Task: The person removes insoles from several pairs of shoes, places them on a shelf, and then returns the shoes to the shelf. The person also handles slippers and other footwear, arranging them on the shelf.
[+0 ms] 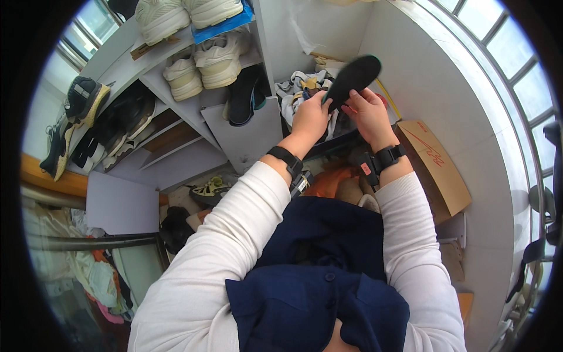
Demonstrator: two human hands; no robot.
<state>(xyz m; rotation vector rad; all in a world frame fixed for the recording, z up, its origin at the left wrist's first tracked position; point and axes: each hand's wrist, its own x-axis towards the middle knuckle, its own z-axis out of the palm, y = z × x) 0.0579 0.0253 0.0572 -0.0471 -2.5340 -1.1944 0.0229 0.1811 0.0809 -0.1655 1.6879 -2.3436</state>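
Observation:
A black insole (355, 77) with a thin green edge is held up in front of me, between both hands. My left hand (312, 117) is closed on its near end, the thumb along its edge. My right hand (372, 116) pinches its right side with thumb and fingers. Behind and below it lies a heap of crumpled patterned cloth (296, 88) in a dark container. To the left, black insoles (240, 101) rest over a shelf's edge, beside a pair of white sneakers (218, 61).
More white shoes (161, 20) stand on the upper shelf; dark shoes (120, 111) fill the left cubby. At right, a cardboard box (434, 164) leans by the white wall (469, 100). An open cabinet door (123, 202) juts out at left. A yellow-grey sneaker (210, 190) lies low.

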